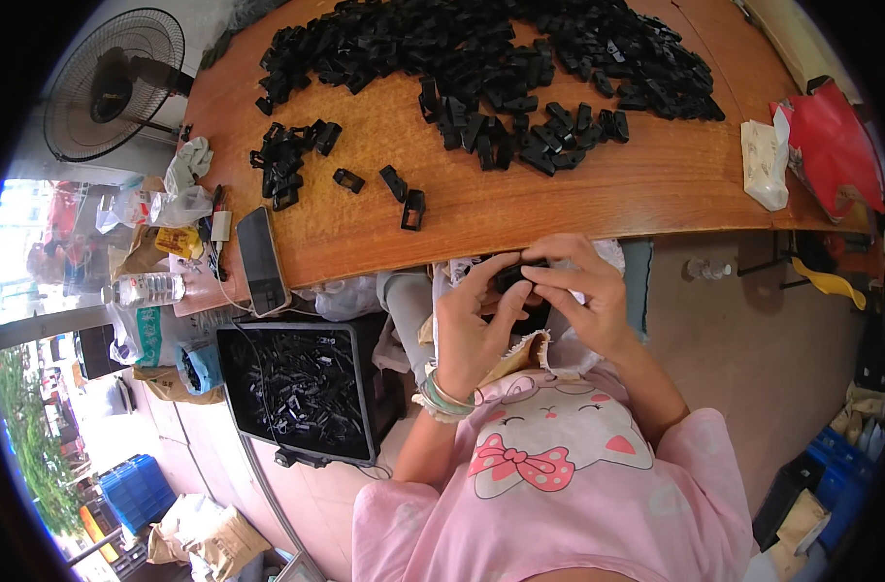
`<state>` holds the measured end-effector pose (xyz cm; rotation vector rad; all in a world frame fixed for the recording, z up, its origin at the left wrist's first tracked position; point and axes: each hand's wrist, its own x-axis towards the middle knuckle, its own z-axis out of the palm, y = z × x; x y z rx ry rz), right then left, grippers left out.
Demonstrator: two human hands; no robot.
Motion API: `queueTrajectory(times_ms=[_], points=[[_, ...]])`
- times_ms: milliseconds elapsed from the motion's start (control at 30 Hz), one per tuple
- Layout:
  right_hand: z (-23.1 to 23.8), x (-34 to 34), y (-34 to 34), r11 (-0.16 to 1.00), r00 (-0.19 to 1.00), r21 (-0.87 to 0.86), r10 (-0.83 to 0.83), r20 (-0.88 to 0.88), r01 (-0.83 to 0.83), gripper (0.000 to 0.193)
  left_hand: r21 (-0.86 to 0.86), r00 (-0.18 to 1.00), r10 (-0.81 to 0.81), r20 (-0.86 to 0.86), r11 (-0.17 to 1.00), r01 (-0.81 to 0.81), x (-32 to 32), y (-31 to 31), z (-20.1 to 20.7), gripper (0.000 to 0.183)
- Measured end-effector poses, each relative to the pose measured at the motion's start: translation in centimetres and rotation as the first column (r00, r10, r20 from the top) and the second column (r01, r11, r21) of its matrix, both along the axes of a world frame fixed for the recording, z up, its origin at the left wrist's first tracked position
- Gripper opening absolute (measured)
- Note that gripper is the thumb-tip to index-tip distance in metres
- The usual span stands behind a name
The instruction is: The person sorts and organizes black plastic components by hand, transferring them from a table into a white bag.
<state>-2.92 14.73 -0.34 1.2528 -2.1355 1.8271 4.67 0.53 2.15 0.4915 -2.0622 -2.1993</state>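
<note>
My left hand (pixel 474 325) and my right hand (pixel 583 291) meet just below the wooden table's near edge, both gripping one small black plastic part (pixel 516 276) between the fingertips. Bangles ring my left wrist. A big heap of the same black plastic parts (pixel 491 53) covers the far half of the table (pixel 578 194). A smaller cluster (pixel 285 160) lies at the left, and three loose pieces (pixel 394 189) sit nearer to me.
A phone (pixel 260 260) lies on the table's left corner beside gloves and a water bottle (pixel 144 289). A black crate (pixel 302 388) of finished parts stands at my left on the floor. A fan (pixel 113 82) stands far left. A tissue pack (pixel 765 160) and red bag (pixel 835 145) are at the right.
</note>
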Motion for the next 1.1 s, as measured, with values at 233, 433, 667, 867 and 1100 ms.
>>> queueTrajectory(times_ms=[233, 433, 667, 867, 1100], points=[[-0.7, 1.9, -2.0, 0.986, 0.878, -0.129, -0.033, 0.478, 0.108, 0.031, -0.408, 0.979, -0.002, -0.204, 0.909, -0.083, 0.1, 0.9, -0.3, 0.027], [-1.3, -1.9, -3.5, 0.973, 0.916, 0.037, -0.226, 0.331, 0.226, 0.020, 0.324, 0.952, 0.306, 0.017, 0.899, -0.295, -1.3, -2.9, -3.1, 0.015], [-3.2, -9.4, -3.0, 0.743, 0.780, 0.298, -0.460, -0.424, 0.600, 0.011, -0.647, 0.958, 0.203, -0.201, 0.707, -0.285, -4.5, -11.6, -5.1, 0.019], [-3.9, -8.7, -4.1, 0.705, 0.779, 0.430, -0.283, -0.559, 0.564, 0.018, -0.989, 0.953, -0.279, 0.116, 0.052, 0.136, -5.2, -12.2, -4.4, 0.043], [-3.5, -7.5, -3.9, 0.825, 0.856, 0.320, -0.328, -0.401, 0.466, 0.030, -0.970, 0.951, -0.286, -0.121, 0.235, -0.052, -5.4, -10.0, -4.4, 0.035]])
